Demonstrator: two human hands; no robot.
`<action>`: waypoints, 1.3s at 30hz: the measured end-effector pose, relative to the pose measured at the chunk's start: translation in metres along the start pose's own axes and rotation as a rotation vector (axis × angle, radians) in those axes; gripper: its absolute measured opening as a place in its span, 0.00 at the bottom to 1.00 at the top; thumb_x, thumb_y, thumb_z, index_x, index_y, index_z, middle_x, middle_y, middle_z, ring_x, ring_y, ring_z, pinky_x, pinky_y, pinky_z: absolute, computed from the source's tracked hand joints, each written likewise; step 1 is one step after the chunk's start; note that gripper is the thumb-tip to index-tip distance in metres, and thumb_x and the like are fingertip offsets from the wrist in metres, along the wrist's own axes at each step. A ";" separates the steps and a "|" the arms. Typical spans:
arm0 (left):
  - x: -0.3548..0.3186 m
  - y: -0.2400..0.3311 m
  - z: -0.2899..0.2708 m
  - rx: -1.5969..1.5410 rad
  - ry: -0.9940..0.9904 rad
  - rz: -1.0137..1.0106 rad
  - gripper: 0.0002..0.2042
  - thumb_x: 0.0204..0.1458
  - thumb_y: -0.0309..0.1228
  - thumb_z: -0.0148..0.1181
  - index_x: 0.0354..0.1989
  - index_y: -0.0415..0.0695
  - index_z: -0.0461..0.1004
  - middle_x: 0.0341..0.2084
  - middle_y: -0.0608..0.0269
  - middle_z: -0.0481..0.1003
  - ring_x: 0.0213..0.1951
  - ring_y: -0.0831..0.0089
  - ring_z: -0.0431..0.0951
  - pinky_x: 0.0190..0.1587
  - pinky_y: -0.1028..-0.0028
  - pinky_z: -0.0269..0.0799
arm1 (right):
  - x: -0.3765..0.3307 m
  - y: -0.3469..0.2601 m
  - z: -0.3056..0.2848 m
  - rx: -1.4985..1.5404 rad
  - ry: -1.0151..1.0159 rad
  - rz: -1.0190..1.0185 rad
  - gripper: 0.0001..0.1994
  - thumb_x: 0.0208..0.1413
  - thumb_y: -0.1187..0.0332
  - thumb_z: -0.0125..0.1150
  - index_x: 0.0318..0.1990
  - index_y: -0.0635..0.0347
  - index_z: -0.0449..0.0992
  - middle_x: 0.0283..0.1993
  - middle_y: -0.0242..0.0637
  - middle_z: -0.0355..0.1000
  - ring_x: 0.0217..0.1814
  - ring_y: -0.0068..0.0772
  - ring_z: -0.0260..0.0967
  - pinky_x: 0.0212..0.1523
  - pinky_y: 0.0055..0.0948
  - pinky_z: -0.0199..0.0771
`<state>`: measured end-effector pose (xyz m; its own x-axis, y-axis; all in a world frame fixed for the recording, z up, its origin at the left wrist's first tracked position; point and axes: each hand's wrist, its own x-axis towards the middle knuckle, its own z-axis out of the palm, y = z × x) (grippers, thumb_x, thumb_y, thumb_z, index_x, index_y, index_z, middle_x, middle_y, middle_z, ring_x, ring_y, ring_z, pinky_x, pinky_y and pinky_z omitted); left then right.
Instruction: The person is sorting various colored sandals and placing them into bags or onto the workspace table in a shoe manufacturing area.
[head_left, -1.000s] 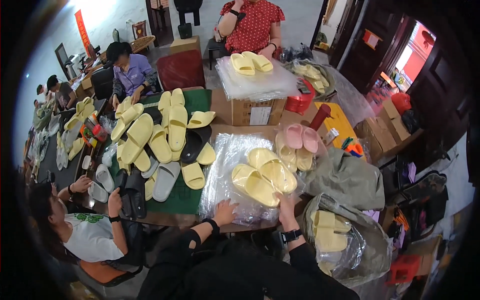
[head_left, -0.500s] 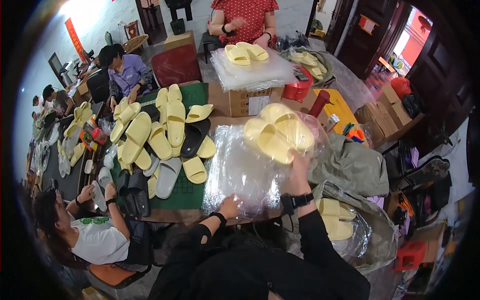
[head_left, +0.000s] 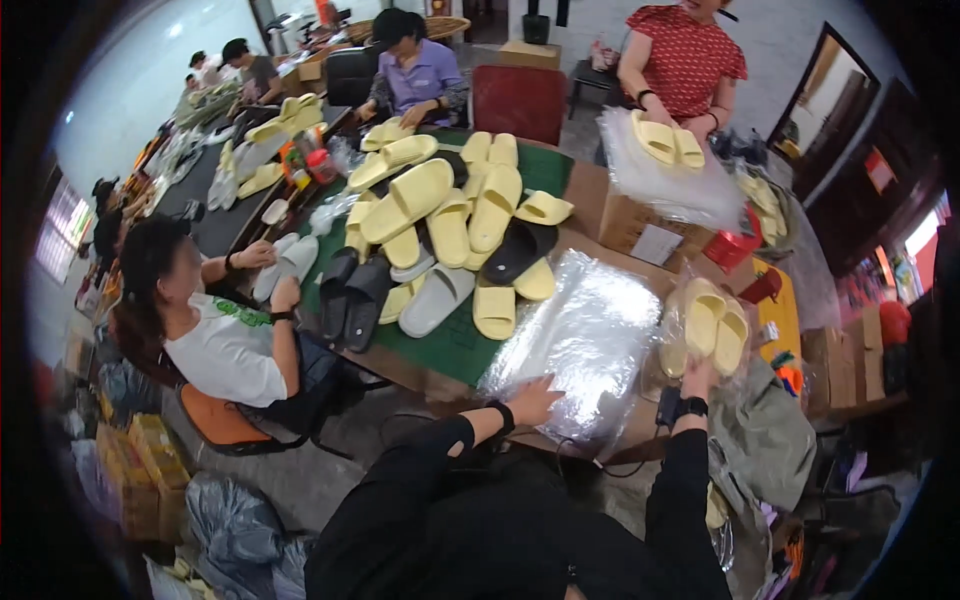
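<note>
A pair of yellow slippers in a clear plastic bag is in my right hand, whose fingers are closed round the bag's near end. It is just right of a stack of clear plastic bags, which shine under the light. My left hand lies on the near left edge of that stack, fingers outstretched, holding nothing. Left of the stack, on a green mat, is a heap of yellow slippers, with a grey slipper and black slippers among them.
A seated co-worker on the left handles light grey slippers. Another person in purple sits at the far side. Across the table, someone in red handles yellow slippers on bags atop a cardboard box. A grey-green sack lies right.
The view has swung left, so the table appears farther right. My right hand has carried the bagged slippers off the stack to its right side. My left hand's fingers have spread out.
</note>
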<state>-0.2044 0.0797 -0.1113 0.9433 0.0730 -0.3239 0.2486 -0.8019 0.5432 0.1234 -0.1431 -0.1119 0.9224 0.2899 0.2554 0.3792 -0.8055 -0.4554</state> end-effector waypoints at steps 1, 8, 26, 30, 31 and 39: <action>-0.002 -0.004 0.002 -0.008 0.013 -0.028 0.28 0.46 0.36 0.52 0.59 0.54 0.54 0.60 0.41 0.41 0.60 0.44 0.45 0.58 0.53 0.44 | 0.003 -0.022 0.000 0.719 0.168 0.361 0.09 0.48 0.65 0.55 0.35 0.56 0.67 0.27 0.32 0.64 0.29 0.31 0.63 0.28 0.30 0.69; 0.003 -0.014 -0.005 -0.066 0.110 -0.039 0.27 0.44 0.33 0.51 0.57 0.54 0.57 0.59 0.41 0.45 0.58 0.43 0.49 0.57 0.53 0.48 | 0.011 -0.008 -0.009 1.363 0.039 0.695 0.13 0.48 0.69 0.51 0.42 0.56 0.63 0.36 0.33 0.64 0.32 0.29 0.62 0.26 0.30 0.66; 0.017 -0.107 -0.099 -0.066 0.846 -0.049 0.24 0.42 0.25 0.56 0.51 0.42 0.60 0.49 0.40 0.58 0.49 0.46 0.61 0.51 0.60 0.58 | -0.085 -0.133 -0.018 0.611 0.629 0.514 0.26 0.48 0.74 0.51 0.55 0.70 0.52 0.56 0.54 0.52 0.59 0.49 0.49 0.58 0.41 0.48; 0.004 -0.124 -0.157 -0.252 0.946 -0.096 0.25 0.42 0.22 0.54 0.52 0.41 0.59 0.47 0.42 0.59 0.50 0.45 0.58 0.52 0.59 0.56 | -0.138 -0.172 0.001 0.871 0.195 0.333 0.20 0.45 0.77 0.50 0.49 0.66 0.59 0.49 0.46 0.58 0.52 0.40 0.56 0.52 0.35 0.54; 0.006 -0.127 -0.166 -0.227 0.984 -0.196 0.26 0.42 0.23 0.54 0.53 0.40 0.57 0.49 0.41 0.58 0.52 0.44 0.57 0.53 0.59 0.55 | -0.149 -0.176 0.008 0.629 0.194 0.182 0.18 0.45 0.77 0.49 0.47 0.64 0.62 0.47 0.46 0.60 0.49 0.38 0.58 0.50 0.33 0.56; -0.001 -0.180 -0.236 -0.257 1.242 -0.377 0.31 0.47 0.28 0.53 0.59 0.41 0.47 0.55 0.36 0.49 0.57 0.44 0.49 0.56 0.57 0.49 | -0.195 -0.176 0.040 0.497 -0.458 -0.016 0.13 0.45 0.72 0.50 0.40 0.61 0.71 0.40 0.47 0.67 0.43 0.47 0.64 0.44 0.35 0.65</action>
<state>-0.1983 0.3641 -0.0265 0.3461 0.8665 0.3596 0.4427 -0.4888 0.7517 -0.1207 -0.0374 -0.1158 0.8131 0.5777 -0.0720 0.2808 -0.4976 -0.8207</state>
